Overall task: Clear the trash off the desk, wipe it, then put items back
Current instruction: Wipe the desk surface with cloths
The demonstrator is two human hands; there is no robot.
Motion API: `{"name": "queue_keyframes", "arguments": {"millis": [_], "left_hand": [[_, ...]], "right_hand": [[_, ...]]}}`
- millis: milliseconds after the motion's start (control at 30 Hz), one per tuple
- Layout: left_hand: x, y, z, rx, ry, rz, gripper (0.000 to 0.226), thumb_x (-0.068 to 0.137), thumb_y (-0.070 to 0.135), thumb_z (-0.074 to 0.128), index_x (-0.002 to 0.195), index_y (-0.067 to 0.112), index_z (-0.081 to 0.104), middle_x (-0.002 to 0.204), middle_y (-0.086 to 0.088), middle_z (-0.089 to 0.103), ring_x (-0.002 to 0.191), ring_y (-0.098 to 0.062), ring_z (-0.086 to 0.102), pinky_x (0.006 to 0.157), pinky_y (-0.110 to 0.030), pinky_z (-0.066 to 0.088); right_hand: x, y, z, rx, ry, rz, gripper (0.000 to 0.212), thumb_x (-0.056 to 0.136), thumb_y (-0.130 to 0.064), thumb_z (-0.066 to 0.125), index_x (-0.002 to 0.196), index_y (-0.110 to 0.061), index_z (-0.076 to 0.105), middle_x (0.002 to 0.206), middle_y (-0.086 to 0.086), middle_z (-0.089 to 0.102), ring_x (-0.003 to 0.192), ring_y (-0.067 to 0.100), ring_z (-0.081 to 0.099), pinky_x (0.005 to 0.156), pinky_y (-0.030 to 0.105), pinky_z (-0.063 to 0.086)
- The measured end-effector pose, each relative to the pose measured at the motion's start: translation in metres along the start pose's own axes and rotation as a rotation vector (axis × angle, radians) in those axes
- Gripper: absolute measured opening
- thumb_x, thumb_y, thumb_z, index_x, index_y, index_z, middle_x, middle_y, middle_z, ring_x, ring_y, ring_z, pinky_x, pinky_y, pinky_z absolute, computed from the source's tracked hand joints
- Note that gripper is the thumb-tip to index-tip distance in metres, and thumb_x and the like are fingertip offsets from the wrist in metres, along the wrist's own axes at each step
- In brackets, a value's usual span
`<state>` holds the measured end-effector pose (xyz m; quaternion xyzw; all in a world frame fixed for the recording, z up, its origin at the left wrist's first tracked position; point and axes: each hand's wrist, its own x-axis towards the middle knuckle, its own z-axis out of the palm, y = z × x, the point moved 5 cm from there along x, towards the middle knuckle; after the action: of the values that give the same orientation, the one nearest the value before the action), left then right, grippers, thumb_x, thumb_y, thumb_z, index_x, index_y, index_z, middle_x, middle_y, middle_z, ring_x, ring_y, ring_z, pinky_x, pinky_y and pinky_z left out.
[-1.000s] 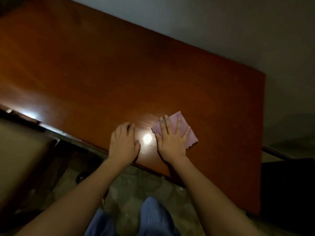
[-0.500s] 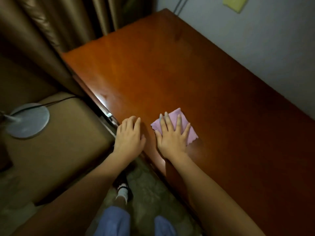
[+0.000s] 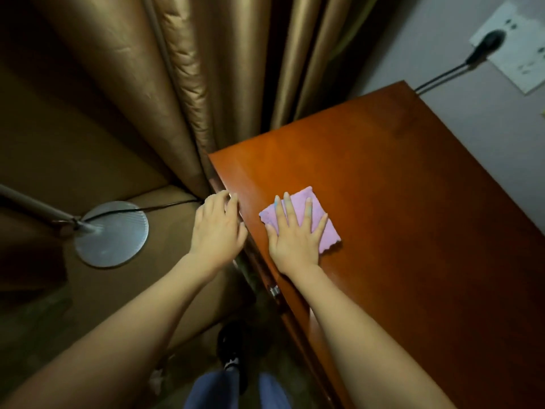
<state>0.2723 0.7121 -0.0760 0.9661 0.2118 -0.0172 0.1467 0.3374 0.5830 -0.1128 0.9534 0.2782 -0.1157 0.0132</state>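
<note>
From the head view, the right hand (image 3: 296, 237) is lying flat on the cloth (image 3: 315, 221), fingers straight and spread, palm pressing the pink fabric down onto the bench (image 3: 413, 225). That grip is wide, nothing curled round the cloth; the cloth is showing past the fingertips and out to the right of the hand, while its near-left part is sitting hidden under the palm. It is lying close to the bench's left edge, not far from the far-left corner.

The left hand (image 3: 216, 228) is resting at that same left edge, just beside the right hand, its fingers bent over the rim of the bench. It is gripping the edge and nothing else.

No containers are showing anywhere here. Off the bench to the left, a round lamp base (image 3: 110, 234) is sitting on a brown surface with a dark cord (image 3: 165, 205) running from it toward the curtains (image 3: 188, 84). On the wall beyond the bench's far end, a plug (image 3: 486, 42) is sitting in a white socket plate (image 3: 519, 48).
</note>
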Motion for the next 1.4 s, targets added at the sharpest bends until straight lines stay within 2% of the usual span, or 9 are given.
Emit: {"name": "queue_keyframes", "arguments": {"millis": [100,233,467,700,867,1133,1333,1400], "left_hand": [[0.016,-0.028,-0.008,-0.009,-0.003,-0.051,0.055,0.078,0.019,0.067,0.126,-0.002,0.054,0.125,-0.022,0.054,0.114,-0.040,0.052,0.091,-0.047,0.045],[0.034,-0.053,-0.009,-0.041,-0.019,-0.094,0.060,0.087,0.023,0.058,0.139,0.000,0.040,0.141,-0.019,0.040,0.131,-0.034,0.036,0.105,-0.044,0.031],[0.045,-0.083,-0.007,-0.073,-0.031,-0.167,0.060,0.092,0.026,0.051,0.145,0.004,0.032,0.148,-0.015,0.030,0.136,-0.030,0.026,0.109,-0.040,0.023],[0.039,-0.095,0.006,-0.046,-0.081,-0.197,0.061,0.094,0.030,0.045,0.147,0.008,0.025,0.150,-0.011,0.025,0.138,-0.027,0.021,0.112,-0.037,0.017],[0.029,-0.080,0.017,-0.037,-0.119,-0.197,0.062,0.093,0.030,0.047,0.147,0.008,0.025,0.150,-0.010,0.024,0.138,-0.026,0.021,0.110,-0.036,0.018],[0.000,-0.037,0.023,-0.029,-0.122,-0.124,0.061,0.092,0.029,0.050,0.146,0.009,0.029,0.148,-0.012,0.028,0.137,-0.028,0.023,0.110,-0.038,0.018],[-0.037,0.020,0.029,-0.025,-0.095,-0.053,0.054,0.089,0.026,0.053,0.137,0.004,0.040,0.140,-0.013,0.038,0.130,-0.029,0.032,0.105,-0.039,0.028],[-0.055,0.040,0.032,-0.022,-0.088,-0.034,0.054,0.089,0.026,0.054,0.136,0.004,0.041,0.138,-0.015,0.040,0.128,-0.031,0.035,0.103,-0.041,0.030]], "right_hand": [[0.039,-0.020,-0.008,-0.011,0.020,-0.019,0.065,0.093,-0.052,0.000,0.152,-0.026,-0.003,0.160,-0.003,-0.005,0.145,0.035,-0.011,0.107,0.061,-0.013],[0.083,-0.044,-0.015,0.023,0.032,-0.019,0.060,0.099,-0.049,0.017,0.152,-0.027,-0.002,0.160,-0.005,-0.005,0.145,0.033,-0.011,0.110,0.063,-0.009],[0.137,-0.081,-0.026,0.033,0.075,-0.075,0.058,0.100,-0.046,0.021,0.152,-0.027,0.004,0.160,-0.006,0.000,0.146,0.034,-0.008,0.110,0.064,-0.007],[0.155,-0.104,-0.030,0.002,0.066,-0.221,0.053,0.101,-0.045,0.021,0.151,-0.032,0.011,0.160,-0.006,0.008,0.146,0.033,-0.005,0.108,0.066,-0.007],[0.137,-0.101,-0.027,-0.016,0.089,-0.271,0.054,0.100,-0.046,0.021,0.151,-0.035,0.008,0.160,-0.004,0.005,0.146,0.033,-0.004,0.108,0.066,-0.005],[0.057,-0.046,-0.009,0.047,0.064,-0.141,0.056,0.099,-0.049,0.022,0.151,-0.034,0.006,0.160,-0.005,0.000,0.146,0.032,-0.007,0.108,0.066,-0.008],[-0.035,0.013,0.009,0.041,0.030,-0.009,0.066,0.089,-0.053,0.000,0.151,-0.033,0.009,0.160,-0.004,0.004,0.147,0.031,-0.004,0.108,0.066,-0.007],[-0.068,0.034,0.017,0.036,0.008,0.038,0.065,0.090,-0.054,-0.002,0.151,-0.034,0.004,0.160,-0.005,-0.001,0.146,0.031,-0.008,0.107,0.065,-0.010]]}}
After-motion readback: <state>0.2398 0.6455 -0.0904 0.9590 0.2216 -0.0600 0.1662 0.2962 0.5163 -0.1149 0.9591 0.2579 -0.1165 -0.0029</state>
